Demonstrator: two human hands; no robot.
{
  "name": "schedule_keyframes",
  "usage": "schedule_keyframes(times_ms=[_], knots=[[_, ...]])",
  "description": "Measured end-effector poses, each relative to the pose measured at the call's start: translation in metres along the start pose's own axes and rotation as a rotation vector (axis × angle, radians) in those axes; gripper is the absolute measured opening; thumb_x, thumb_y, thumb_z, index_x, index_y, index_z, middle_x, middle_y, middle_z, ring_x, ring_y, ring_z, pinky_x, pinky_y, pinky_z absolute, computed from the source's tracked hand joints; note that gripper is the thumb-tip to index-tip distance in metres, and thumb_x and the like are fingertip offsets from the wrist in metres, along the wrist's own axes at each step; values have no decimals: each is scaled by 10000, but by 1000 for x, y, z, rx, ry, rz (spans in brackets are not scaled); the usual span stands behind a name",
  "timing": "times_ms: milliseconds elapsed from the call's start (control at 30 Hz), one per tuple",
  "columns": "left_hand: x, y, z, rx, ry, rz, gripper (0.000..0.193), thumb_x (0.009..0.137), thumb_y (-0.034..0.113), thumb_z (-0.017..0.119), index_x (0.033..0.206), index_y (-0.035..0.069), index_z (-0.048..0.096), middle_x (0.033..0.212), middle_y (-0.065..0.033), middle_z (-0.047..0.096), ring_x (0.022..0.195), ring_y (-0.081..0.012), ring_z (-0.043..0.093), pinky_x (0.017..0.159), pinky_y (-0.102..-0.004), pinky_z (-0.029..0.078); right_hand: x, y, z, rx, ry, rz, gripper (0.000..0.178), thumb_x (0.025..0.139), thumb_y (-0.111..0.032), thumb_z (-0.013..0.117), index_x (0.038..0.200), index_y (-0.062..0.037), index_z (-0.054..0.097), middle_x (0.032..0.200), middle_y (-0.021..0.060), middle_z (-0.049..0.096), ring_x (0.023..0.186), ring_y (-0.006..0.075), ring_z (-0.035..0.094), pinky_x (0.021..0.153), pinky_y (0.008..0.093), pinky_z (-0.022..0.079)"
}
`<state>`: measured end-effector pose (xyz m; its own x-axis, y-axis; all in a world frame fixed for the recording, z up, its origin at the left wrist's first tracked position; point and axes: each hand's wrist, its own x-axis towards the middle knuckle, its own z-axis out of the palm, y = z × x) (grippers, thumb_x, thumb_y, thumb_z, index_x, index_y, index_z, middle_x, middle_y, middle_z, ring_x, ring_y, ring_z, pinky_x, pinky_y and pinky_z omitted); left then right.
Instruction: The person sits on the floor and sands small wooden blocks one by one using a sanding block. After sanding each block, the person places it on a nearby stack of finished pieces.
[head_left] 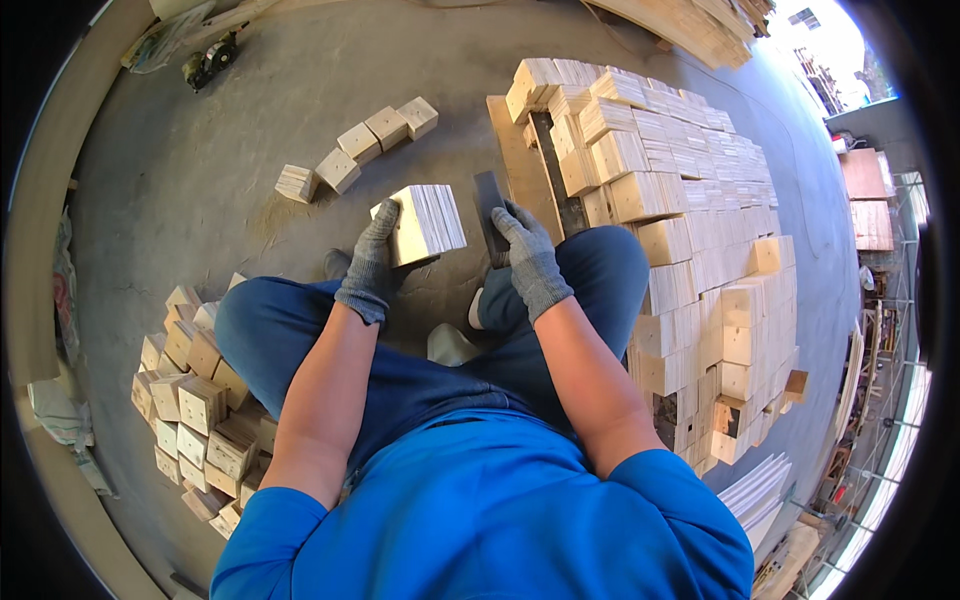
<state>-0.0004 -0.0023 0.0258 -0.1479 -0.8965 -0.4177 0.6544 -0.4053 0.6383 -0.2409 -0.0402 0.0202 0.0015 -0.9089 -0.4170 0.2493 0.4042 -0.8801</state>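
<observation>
My left hand (371, 262), in a grey knit glove, grips a pale plywood block (430, 224) from its left side. The layered edges of the block face right, and it is held up over the floor between my knees. Close to its right, my gloved right hand (530, 258) is closed round a dark, flat, oblong block (488, 205), perhaps a sanding block, held upright. A gap separates this dark block from the plywood one. Fingers hide the lower part of the dark block.
A big stack of plywood blocks (690, 190) stands on a pallet at my right. A loose heap of blocks (195, 400) lies by my left knee. Several blocks (387, 127) form a row on the floor ahead. A power tool (210, 60) lies at the far left.
</observation>
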Motion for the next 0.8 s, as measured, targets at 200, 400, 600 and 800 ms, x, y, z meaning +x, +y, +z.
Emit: schedule_keyframes(times_ms=[200, 400, 600, 800], knots=[[10, -9, -14, 30, 102, 109, 615, 970, 382, 804, 1430, 28, 601, 1244, -81, 718, 1073, -165, 697, 978, -316, 574, -10, 24, 6, 336, -14, 166, 399, 1019, -183, 740, 1372, -10, 668, 1184, 115, 740, 948, 200, 749, 806, 315, 635], [-1, 7, 10, 442, 170, 107, 639, 958, 388, 804, 1433, 6, 609, 1287, -86, 697, 1140, -167, 644, 1030, -323, 509, -8, 42, 1, 434, -42, 325, 358, 1059, -246, 674, 1335, -18, 662, 1200, 150, 740, 1016, 251, 748, 852, 374, 636], [-18, 32, 18, 343, -251, 168, 679, 910, 217, 807, 1493, -19, 553, 1315, -93, 686, 1182, -184, 639, 1050, -325, 502, -6, 47, -7, 656, -212, 520, 407, 1093, -368, 583, 1355, -60, 635, 1226, 138, 735, 1105, 298, 715, 958, 521, 588], [-20, 29, 9, 501, -108, 76, 855, 869, 242, 872, 1583, 4, 465, 1342, -127, 674, 1214, -225, 648, 1042, -347, 529, -9, 51, -8, 684, -340, 531, 454, 1105, -461, 510, 1379, -124, 643, 1286, 105, 720, 1173, 301, 655, 1012, 540, 514]])
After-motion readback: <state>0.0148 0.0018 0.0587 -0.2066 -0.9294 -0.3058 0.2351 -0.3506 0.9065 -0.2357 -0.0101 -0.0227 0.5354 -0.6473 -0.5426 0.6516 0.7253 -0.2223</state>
